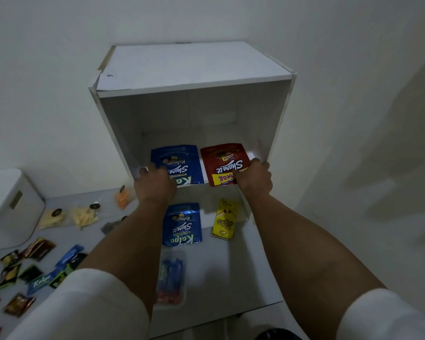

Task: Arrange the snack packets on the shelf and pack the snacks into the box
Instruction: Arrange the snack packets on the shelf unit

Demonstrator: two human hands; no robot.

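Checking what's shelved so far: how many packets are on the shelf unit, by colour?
Blue packets: 2, upper blue packet and lower blue packet
Red packet: 1
Yellow packet: 1
Total: 4

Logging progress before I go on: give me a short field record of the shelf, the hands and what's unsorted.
upper shelf: blue Kalpa pouch left, red Share It pouch right, lying flat
lower shelf: blue Kalpa pouch, yellow packet
left hand: on upper blue pouch
right hand: on red pouch
unsorted: small sachets loose on table
box: white box far left
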